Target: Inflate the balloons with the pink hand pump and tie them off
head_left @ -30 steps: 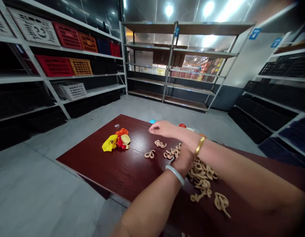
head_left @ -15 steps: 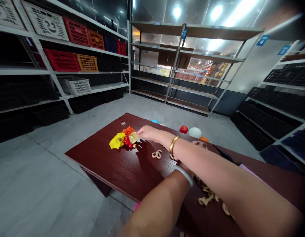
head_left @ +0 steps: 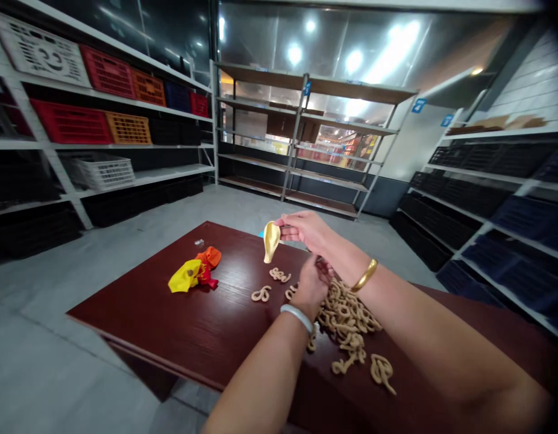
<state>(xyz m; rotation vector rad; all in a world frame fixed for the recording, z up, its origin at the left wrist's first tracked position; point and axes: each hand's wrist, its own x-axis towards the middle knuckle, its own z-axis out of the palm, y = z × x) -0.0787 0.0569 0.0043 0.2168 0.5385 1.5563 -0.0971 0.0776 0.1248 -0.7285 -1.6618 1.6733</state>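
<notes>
My right hand (head_left: 304, 230), with a gold bangle at the wrist, pinches a limp pale-yellow balloon (head_left: 272, 242) that hangs above the table. Just below it and nearer to me, my left hand (head_left: 310, 282), wearing a pale bangle, is beside a heap of tan curled, rubbery-looking strips (head_left: 346, 313). Its fingers are curled in and partly hidden, so what they hold cannot be made out. Two small clusters of the same strips (head_left: 261, 294) lie left of my hands. Farther left rest limp yellow (head_left: 185, 276), orange (head_left: 210, 257) and red (head_left: 207, 277) balloon-like pieces, touching each other.
The dark red-brown table (head_left: 138, 307) has a small clear crumpled scrap (head_left: 199, 243) near its far left edge. Something blue (head_left: 261, 234) shows past the far edge. Shelves with plastic crates (head_left: 109, 172) line the left, and dark crates (head_left: 464, 187) fill the right-hand shelves.
My right hand has drawn back rightward from the coloured pieces, bringing the pale-yellow balloon with it. The camera view has shifted, and the tan heap and my left hand now show more fully.
</notes>
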